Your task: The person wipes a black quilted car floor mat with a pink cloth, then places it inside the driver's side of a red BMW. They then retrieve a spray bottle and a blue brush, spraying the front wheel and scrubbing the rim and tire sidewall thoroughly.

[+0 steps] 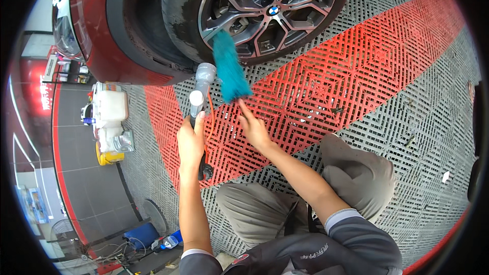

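Note:
In my left hand point(193, 139) is a grey spray gun point(199, 95) with a round white knob and an orange hose; its wide nozzle points up towards the tire point(181, 19). My right hand point(253, 124) grips the short dark handle of a fluffy teal wheel brush point(230, 68). The brush's far end touches or overlaps the lower left rim of the alloy wheel point(273, 10), between spokes. The wheel belongs to a dark red car point(95, 19). Grime patches mark the tire's sidewall. The brush looks slightly blurred.
Grey and red plastic grating point(324, 80) covers the floor. White containers point(110, 103) and a yellow bucket point(110, 157) stand by the tiled wall at the left. A blue object point(141, 235), a bottle point(170, 240) and tangled cables lie at the lower left. My bent knees are below the wheel.

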Tool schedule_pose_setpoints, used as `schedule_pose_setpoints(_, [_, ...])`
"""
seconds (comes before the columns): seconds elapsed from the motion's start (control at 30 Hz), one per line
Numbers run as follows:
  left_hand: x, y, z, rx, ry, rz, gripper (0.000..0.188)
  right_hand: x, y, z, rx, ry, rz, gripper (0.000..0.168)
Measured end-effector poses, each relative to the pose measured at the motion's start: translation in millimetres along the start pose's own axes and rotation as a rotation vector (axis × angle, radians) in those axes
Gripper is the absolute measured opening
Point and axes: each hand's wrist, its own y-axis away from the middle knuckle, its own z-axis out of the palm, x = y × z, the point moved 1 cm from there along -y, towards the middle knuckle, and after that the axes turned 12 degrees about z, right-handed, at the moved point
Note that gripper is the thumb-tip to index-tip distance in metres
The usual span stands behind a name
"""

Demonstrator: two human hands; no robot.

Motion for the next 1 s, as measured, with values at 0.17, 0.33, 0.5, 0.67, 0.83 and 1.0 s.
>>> schedule_pose_setpoints(0.17, [-1,5,8,0.026,-0.082,0.071,0.049,4,-7,3,-0.010,-0.040,-0.005,0.056])
schedule_pose_setpoints(0.33, [-7,3,15,-0.020,-0.006,0.002,0.050,16,-12,-28,0.022,0.148,-0.059,0.055])
schedule_pose_setpoints(0.5, [-12,1,43,0.018,0.032,0.048,0.053,30,-19,-53,0.018,0.438,-0.075,0.062])
schedule_pose_setpoints(0.67, [-34,7,80,-0.019,0.060,0.086,0.053,37,-13,-264,-0.102,1.308,-0.174,0.070])
schedule_pose_setpoints(0.83, [-23,15,128,-0.173,0.042,0.114,0.052,75,29,-330,-0.037,1.468,0.183,0.061])
schedule_pose_setpoints(1.0, [-20,15,164,-0.088,0.053,0.170,0.058,113,15,-257,0.080,0.790,0.247,0.052])
